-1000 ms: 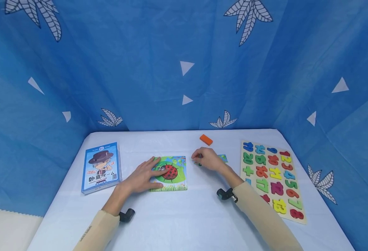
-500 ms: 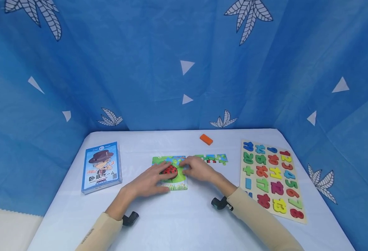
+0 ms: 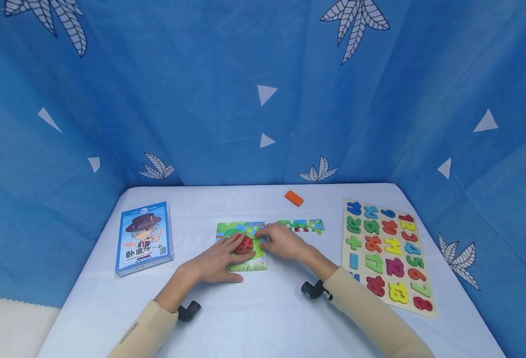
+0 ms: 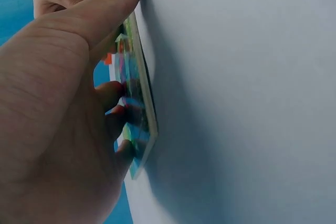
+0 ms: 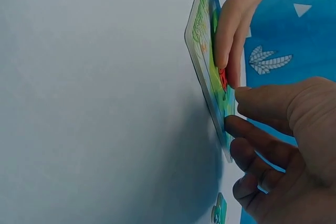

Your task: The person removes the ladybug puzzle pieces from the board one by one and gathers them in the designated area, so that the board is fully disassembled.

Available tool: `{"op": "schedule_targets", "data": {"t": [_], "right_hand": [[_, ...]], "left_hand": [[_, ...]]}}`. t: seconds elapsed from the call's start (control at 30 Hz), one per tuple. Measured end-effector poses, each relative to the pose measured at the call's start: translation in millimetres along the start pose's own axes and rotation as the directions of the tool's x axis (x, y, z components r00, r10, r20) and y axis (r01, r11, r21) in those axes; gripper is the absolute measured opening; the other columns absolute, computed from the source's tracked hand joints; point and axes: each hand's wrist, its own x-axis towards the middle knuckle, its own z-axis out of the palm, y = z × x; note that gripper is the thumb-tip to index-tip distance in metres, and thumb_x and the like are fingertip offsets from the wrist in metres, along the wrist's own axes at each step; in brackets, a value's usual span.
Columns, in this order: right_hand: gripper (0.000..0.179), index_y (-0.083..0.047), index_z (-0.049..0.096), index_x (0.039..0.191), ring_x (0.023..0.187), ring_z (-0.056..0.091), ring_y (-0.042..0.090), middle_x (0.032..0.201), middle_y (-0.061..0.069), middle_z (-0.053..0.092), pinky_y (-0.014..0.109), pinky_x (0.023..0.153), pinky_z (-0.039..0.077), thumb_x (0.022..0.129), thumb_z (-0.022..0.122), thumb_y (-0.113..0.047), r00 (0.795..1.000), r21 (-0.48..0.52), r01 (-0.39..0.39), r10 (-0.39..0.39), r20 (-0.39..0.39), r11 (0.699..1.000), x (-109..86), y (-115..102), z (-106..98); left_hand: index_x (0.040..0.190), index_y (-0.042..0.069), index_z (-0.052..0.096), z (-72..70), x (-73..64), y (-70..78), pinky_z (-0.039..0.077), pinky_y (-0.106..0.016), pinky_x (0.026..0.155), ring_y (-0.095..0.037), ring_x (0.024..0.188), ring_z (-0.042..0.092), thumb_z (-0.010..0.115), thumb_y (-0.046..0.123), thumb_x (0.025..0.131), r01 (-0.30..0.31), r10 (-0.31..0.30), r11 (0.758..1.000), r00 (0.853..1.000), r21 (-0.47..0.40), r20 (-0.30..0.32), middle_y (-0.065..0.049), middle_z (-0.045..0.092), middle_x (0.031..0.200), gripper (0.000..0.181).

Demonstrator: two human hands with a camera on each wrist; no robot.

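A ladybug jigsaw puzzle point(image 3: 250, 266) lies on the table's middle, its red ladybug partly hidden by fingers. My left hand point(image 3: 215, 259) rests over its left and middle part, fingers spread and nearly straight, thumb along the near edge. In the left wrist view the fingertips press on the puzzle's face point(image 4: 131, 85). My right hand point(image 3: 285, 240) is at the upper right corner, where thumb and index finger pinch a small puzzle piece, largely hidden, right at the surface. Its other fingers curl beside the edge in the right wrist view. Several loose puzzle pieces point(image 3: 317, 225) lie right of it.
A blue boxed game point(image 3: 144, 236) with a hatted cartoon figure stands at the left. An orange block point(image 3: 294, 198) sits near the back edge. At the right lies a wooden number board point(image 3: 417, 308) with coloured numerals. Blue curtains point(image 3: 209, 99) surround the white table point(image 3: 263, 318).
My right hand has moved left from the loose pieces to the puzzle's upper right corner. The left hand has slid right across the puzzle, then slightly back left.
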Motion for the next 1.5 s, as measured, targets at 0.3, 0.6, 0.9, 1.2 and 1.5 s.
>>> {"op": "schedule_targets", "data": {"t": [0.3, 0.6, 0.9, 1.2, 1.5], "right_hand": [[0.028, -0.010, 0.073, 0.122, 0.115, 0.064, 0.018, 0.118, 0.001, 0.072, 0.037, 0.101, 0.051, 0.096, 0.069, -0.016, 1.000, 0.003, 0.000, 0.000, -0.016, 1.000, 3.2, 1, 3], [0.026, -0.011, 0.074, 0.121, 0.105, 0.064, 0.013, 0.116, 0.001, 0.070, 0.033, 0.090, 0.054, 0.097, 0.067, -0.016, 1.000, -0.002, 0.005, -0.005, -0.016, 1.000, 6.2, 2, 7], [0.027, -0.012, 0.074, 0.122, 0.105, 0.062, 0.014, 0.116, 0.002, 0.069, 0.035, 0.092, 0.054, 0.097, 0.067, -0.018, 1.000, -0.020, 0.005, -0.005, 0.004, 1.000, 9.7, 0, 9], [0.027, -0.014, 0.074, 0.123, 0.100, 0.059, 0.011, 0.113, 0.000, 0.066, 0.032, 0.088, 0.053, 0.097, 0.068, -0.020, 1.000, -0.024, -0.009, 0.009, 0.011, 1.000, 12.2, 0, 8], [0.025, -0.017, 0.074, 0.121, 0.089, 0.053, 0.008, 0.107, -0.004, 0.060, 0.026, 0.080, 0.049, 0.097, 0.068, -0.021, 0.999, -0.010, -0.031, 0.031, 0.011, 0.999, 16.0, -2, 6]], "left_hand": [[0.154, 0.034, 0.041, 1.0, -1.4, 0.2, 0.016, -0.059, 0.122, -0.035, 0.155, 0.008, 0.063, 0.058, 0.093, 0.016, -0.016, 1.000, 1.000, 0.016, 0.008, -0.014, 0.012, 0.168, 0.069], [0.154, 0.034, 0.041, 4.0, -1.3, -1.7, 0.014, -0.058, 0.123, -0.034, 0.156, 0.006, 0.061, 0.057, 0.094, 0.012, -0.012, 1.000, 1.000, 0.010, 0.005, -0.013, 0.011, 0.169, 0.068], [0.154, 0.034, 0.042, 3.6, -0.6, -1.3, 0.015, -0.058, 0.122, -0.034, 0.156, 0.007, 0.062, 0.057, 0.094, 0.020, -0.021, 1.000, 1.000, 0.006, 0.010, -0.014, 0.012, 0.168, 0.067], [0.153, 0.032, 0.044, -0.2, -0.3, 2.3, 0.016, -0.059, 0.122, -0.035, 0.155, 0.010, 0.061, 0.056, 0.095, 0.018, -0.018, 1.000, 1.000, 0.016, 0.002, -0.015, 0.013, 0.168, 0.064], [0.153, 0.031, 0.044, -2.7, -0.7, 1.9, 0.017, -0.060, 0.121, -0.036, 0.155, 0.010, 0.061, 0.056, 0.095, 0.014, -0.014, 1.000, 1.000, 0.018, 0.004, -0.016, 0.013, 0.168, 0.065]]}}
